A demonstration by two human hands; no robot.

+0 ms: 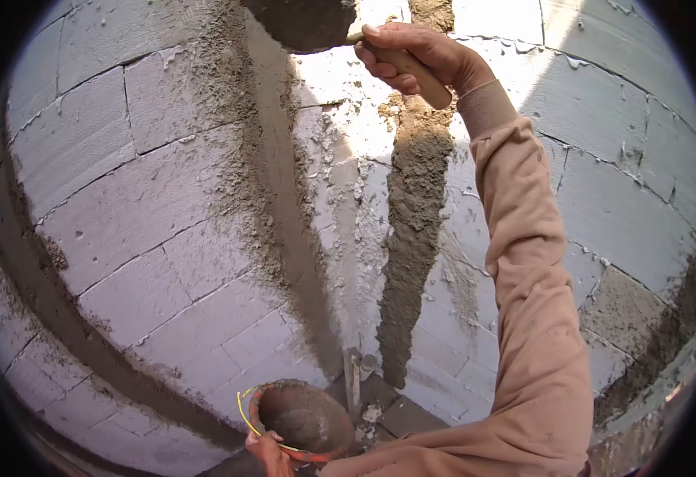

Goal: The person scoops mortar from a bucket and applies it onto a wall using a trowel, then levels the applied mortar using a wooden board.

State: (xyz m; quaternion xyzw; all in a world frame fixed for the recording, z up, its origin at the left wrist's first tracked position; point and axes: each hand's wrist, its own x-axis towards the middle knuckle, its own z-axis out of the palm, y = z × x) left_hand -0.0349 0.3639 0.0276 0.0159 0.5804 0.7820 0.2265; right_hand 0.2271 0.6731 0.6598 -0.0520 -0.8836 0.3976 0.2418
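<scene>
High on the wall, my right hand (415,57) is closed round the wooden handle of a trowel (308,24), whose dark blade reaches up to the top edge of view. Behind it runs a rough, dark strip of wet mortar (418,195) down the block wall. Low in the view, my left hand (267,453) grips the near rim of an orange-red bucket (342,421) with a yellow handle. The bucket's inside is coated with grey mortar, and some lies in it.
Pale block wall (181,187) surrounds the corner. A smoother mortar strip (280,183) runs down left of the rough one, and another band (70,318) curves along the far left. At the foot of the corner stand a wooden piece (353,385) and a short pipe (368,364).
</scene>
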